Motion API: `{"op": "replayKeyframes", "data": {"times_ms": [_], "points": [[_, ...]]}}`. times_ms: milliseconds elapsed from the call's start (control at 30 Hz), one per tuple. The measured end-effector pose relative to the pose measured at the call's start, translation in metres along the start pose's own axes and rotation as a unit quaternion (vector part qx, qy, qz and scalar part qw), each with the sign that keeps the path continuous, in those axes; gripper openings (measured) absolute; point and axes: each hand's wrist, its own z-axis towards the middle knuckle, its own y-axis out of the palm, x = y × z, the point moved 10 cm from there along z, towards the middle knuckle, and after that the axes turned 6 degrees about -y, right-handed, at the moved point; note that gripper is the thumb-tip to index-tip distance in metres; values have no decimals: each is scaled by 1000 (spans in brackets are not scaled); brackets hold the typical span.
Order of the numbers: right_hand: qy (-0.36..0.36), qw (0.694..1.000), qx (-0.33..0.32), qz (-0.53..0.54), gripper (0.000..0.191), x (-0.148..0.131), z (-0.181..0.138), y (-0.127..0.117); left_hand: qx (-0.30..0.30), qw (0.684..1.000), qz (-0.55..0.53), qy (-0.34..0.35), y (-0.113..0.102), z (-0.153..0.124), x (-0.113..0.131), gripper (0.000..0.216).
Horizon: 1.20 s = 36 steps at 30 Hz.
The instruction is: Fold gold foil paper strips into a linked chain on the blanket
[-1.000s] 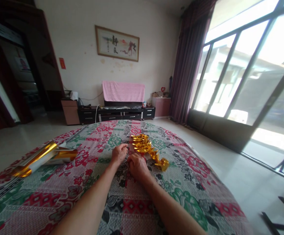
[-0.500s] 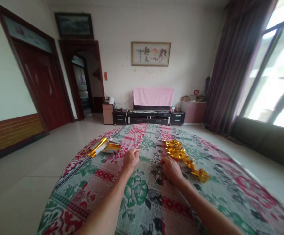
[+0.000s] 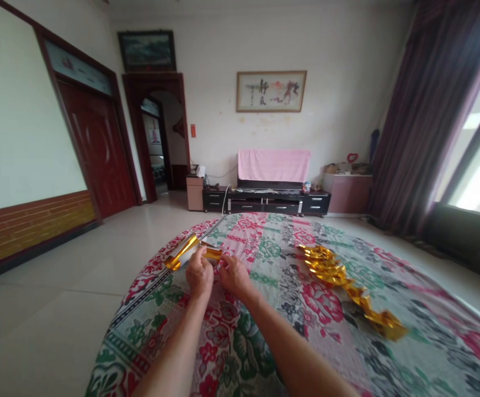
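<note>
Two curled pieces of gold foil paper with pale undersides lie toward the left of the table. My left hand has its fingers closed at the near edge of the right-hand sheet of gold foil paper. At that sheet's right end, my right hand pinches the corner, its fingertips partly hidden. Just left of my left hand rests the other gold sheet, rolled into a loose tube. Well to the right, folded gold foil pieces trail in a row across the cloth, touched by neither hand.
A flowered tablecloth covers the round table. Beyond it stand a low black TV cabinet and a screen under a pink cloth. A purple curtain hangs by the window at right; a red door is at left.
Both hands have moved left to the gold foil sheets, my right hand leaving the area beside the folded pieces. The view has turned slightly to the left.
</note>
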Motion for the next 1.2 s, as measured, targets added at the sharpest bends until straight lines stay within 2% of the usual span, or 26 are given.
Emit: {"op": "replayKeyframes", "data": {"times_ms": [167, 300, 600, 733, 967, 1200], "points": [[17, 998, -38, -47, 27, -6, 13, 20, 0, 1000, 25, 5, 2, -3, -13, 38], [13, 999, -24, -17, 27, -1, 13, 23, -15, 999, 29, 14, 6, -6, -12, 38], [21, 994, 50, 99, 15, 16, 3, 14, -19, 999, 31, 4, 6, -6, -12, 39], [8, 987, 63, 147, 19, 19, 2, 15, -12, 999, 31, 7, 7, -5, -14, 39], [20, 982, 88, 164, 25, 22, 0, 9, -2, 1000, 23, 6, 2, -7, -9, 43], [30, 984, 82, 158, 29, 19, -3, 6, -6, 1000, 20, -19, 1, -9, -14, 48]]}}
